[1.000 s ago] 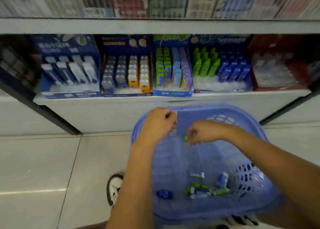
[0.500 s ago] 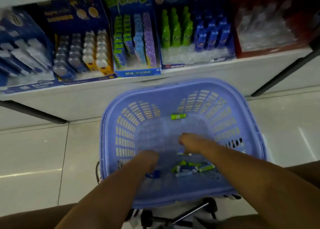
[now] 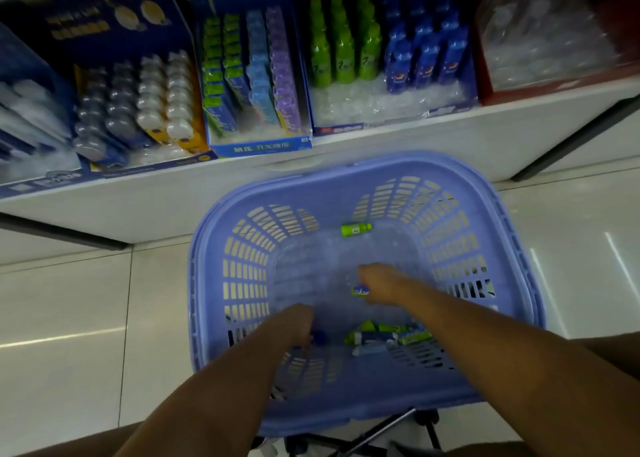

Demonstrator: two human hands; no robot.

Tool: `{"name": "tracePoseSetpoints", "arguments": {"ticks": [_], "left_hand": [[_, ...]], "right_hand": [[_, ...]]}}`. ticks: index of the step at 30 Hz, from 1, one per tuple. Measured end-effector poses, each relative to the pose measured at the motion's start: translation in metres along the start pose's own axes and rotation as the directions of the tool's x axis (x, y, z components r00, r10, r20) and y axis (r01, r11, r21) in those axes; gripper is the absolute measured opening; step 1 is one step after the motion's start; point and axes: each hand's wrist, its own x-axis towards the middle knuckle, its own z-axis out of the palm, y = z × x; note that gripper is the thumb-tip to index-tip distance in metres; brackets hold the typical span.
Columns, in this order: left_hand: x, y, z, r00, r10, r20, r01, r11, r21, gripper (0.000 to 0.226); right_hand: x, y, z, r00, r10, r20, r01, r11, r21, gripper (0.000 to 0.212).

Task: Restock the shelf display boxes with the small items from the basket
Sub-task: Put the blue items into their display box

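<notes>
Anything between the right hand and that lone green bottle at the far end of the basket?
Nothing visible: only bare basket floor lies between the right hand and the green bottle. The other loose items sit nearer the person.

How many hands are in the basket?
2. The left hand is low on the left, at a blue item; the right hand is in the middle, pinching a packet.

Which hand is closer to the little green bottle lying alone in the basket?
Right. The right hand is a little on the person's side of the green bottle; the left hand is farther back and left.
</notes>
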Motion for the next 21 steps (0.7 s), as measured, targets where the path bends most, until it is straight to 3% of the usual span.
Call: {"name": "tracePoseSetpoints", "arguments": {"ticks": [2, 4, 7, 9, 13, 16, 18, 20, 21], "left_hand": [[-0.006, 0.004, -0.015, 0.999, -0.043, -0.032, 0.037, 0.988, -0.150, 0.037], [-0.013, 0.010, -0.032, 0.993, -0.058, -0.100, 0.014, 0.921, -0.388, 0.036], [-0.027, 0.018, -0.062, 0.976, -0.061, -0.207, -0.116, 0.662, -0.741, 0.017], [-0.045, 0.019, -0.080, 0.952, -0.105, -0.286, -0.197, 0.506, -0.840, 0.012], [-0.083, 0.014, -0.103, 0.893, -0.148, -0.425, -0.358, 0.336, -0.871, 0.013], [-0.110, 0.009, -0.114, 0.820, -0.186, -0.541, -0.502, 0.218, -0.837, 0.015], [-0.126, 0.008, -0.120, 0.766, -0.212, -0.607, -0.607, 0.073, -0.792, 0.012], [-0.139, 0.008, -0.127, 0.730, -0.191, -0.656, -0.679, -0.090, -0.729, 0.003], [-0.145, 0.008, -0.131, 0.706, -0.189, -0.683, -0.707, -0.135, -0.694, 0.005]], "right_hand": [[-0.001, -0.002, -0.012, 0.999, 0.025, -0.026, -0.019, 0.976, 0.216, 0.020], [-0.001, -0.004, -0.026, 1.000, 0.022, -0.023, -0.008, 0.873, 0.487, 0.026], [-0.012, -0.010, -0.053, 0.997, 0.024, -0.068, 0.041, 0.591, 0.806, 0.012], [-0.023, -0.014, -0.075, 0.994, -0.006, -0.109, 0.101, 0.421, 0.902, 0.019], [-0.051, -0.030, -0.116, 0.974, -0.112, -0.198, 0.220, 0.252, 0.942, 0.023], [-0.072, -0.051, -0.140, 0.948, -0.090, -0.304, 0.315, 0.172, 0.933, 0.025], [-0.084, -0.073, -0.152, 0.926, -0.106, -0.363, 0.374, 0.122, 0.919, 0.024], [-0.092, -0.098, -0.160, 0.887, -0.102, -0.450, 0.461, 0.151, 0.875, 0.022], [-0.096, -0.110, -0.165, 0.862, -0.079, -0.500, 0.505, 0.221, 0.834, 0.021]]}}
